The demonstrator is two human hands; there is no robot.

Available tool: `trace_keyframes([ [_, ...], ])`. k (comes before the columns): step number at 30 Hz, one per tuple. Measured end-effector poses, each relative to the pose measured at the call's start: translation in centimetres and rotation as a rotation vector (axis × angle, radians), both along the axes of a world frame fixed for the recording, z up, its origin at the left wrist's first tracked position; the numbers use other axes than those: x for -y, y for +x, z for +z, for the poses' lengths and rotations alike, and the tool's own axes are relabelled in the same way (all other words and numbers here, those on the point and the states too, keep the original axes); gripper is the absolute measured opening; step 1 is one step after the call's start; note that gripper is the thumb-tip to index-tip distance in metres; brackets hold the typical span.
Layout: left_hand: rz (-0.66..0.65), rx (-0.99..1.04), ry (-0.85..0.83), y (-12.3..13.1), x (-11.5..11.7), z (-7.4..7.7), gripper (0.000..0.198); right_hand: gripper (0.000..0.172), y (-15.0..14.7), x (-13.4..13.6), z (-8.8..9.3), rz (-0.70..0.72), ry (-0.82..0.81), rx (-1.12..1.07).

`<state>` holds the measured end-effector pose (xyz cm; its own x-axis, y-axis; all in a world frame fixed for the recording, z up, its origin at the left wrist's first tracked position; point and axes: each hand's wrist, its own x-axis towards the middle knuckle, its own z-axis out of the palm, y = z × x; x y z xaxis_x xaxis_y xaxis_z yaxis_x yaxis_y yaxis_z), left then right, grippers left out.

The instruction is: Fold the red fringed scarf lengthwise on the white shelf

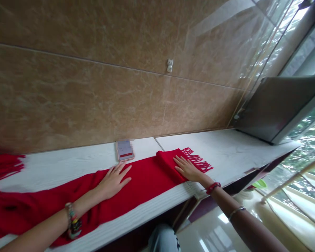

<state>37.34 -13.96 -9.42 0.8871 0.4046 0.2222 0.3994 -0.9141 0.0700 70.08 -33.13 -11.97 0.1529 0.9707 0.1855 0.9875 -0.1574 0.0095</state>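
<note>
A long red scarf (144, 182) lies stretched along the white counter, with fringe at its right end and more red fringe at the far left. My left hand (114, 182) rests flat on the middle of the scarf, its fingers spread. Near the fringed right end, my right hand (187, 168) lies flat on the scarf with its fingers stretched out. A fold or ridge in the cloth runs beside that hand. Toward the left the fabric is bunched and rumpled.
A phone (125, 149) with a lit screen lies against the wall, just beyond my left fingertips. The white counter (225, 147) runs to a grey box-like appliance (280, 105) at the right. A small white cat figure (170, 65) is on the tiled wall. My knee (164, 239) shows below the counter edge.
</note>
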Motion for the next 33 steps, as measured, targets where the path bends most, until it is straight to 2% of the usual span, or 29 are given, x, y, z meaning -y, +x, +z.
trace_keyframes([
  [2, 0.063, -0.103, -0.006, -4.7, -1.2, -0.4, 0.053, 0.044, 0.8, 0.0, -0.8, 0.073, 0.006, 0.063],
  [5, 0.079, -0.176, 0.002, -8.8, -2.3, -0.1, 0.05, 0.037, 1.8, 0.2, -1.4, 0.195, 0.022, 0.162],
  [8, 0.05, -0.164, 0.002, -10.2, -2.7, 0.3, 0.049, 0.034, 2.2, 0.2, -1.5, 0.245, 0.019, 0.229],
  [11, 0.025, -0.048, -0.033, -10.8, -2.8, 0.5, 0.049, 0.033, 2.4, 0.3, -1.5, 0.286, 0.01, 0.261],
  [14, 0.079, 0.134, -0.06, -12.4, -2.9, 0.9, 0.053, 0.034, 2.7, 0.6, -1.1, 0.316, 0.004, 0.246],
  [17, 0.139, 0.123, -0.028, -15.6, -2.8, 1.3, 0.057, 0.033, 2.1, 0.1, 0.0, 0.299, -0.001, 0.189],
  [19, 0.157, 0.022, 0.013, -18.0, -2.5, 1.4, 0.059, 0.034, 0.2, -1.1, 1.2, 0.224, 0.047, 0.127],
  [21, 0.18, -0.066, 0.056, -20.0, -2.1, 1.4, 0.061, 0.042, -3.4, -2.9, 2.4, 0.157, 0.122, 0.043],
  [22, 0.194, -0.099, 0.072, -20.8, -1.9, 1.5, 0.062, 0.048, -5.6, -3.9, 2.9, 0.179, 0.134, -0.007],
  [25, 0.273, -0.176, 0.07, -22.5, -1.6, 1.6, 0.063, 0.055, -12.9, -6.4, 3.9, 0.446, 0.077, -0.106],
  [27, 0.359, -0.229, 0.032, -23.4, -1.7, 1.8, 0.064, 0.055, -16.5, -7.4, 3.9, 0.536, 0.03, -0.139],
  [30, 0.513, -0.287, -0.025, -24.7, -2.0, 2.0, 0.072, 0.054, -18.6, -8.1, 3.2, 0.528, -0.019, -0.16],
  [33, 0.651, -0.32, -0.061, -25.2, -1.7, 2.6, 0.078, 0.053, -18.2, -8.2, 2.5, 0.507, -0.027, -0.151],
])
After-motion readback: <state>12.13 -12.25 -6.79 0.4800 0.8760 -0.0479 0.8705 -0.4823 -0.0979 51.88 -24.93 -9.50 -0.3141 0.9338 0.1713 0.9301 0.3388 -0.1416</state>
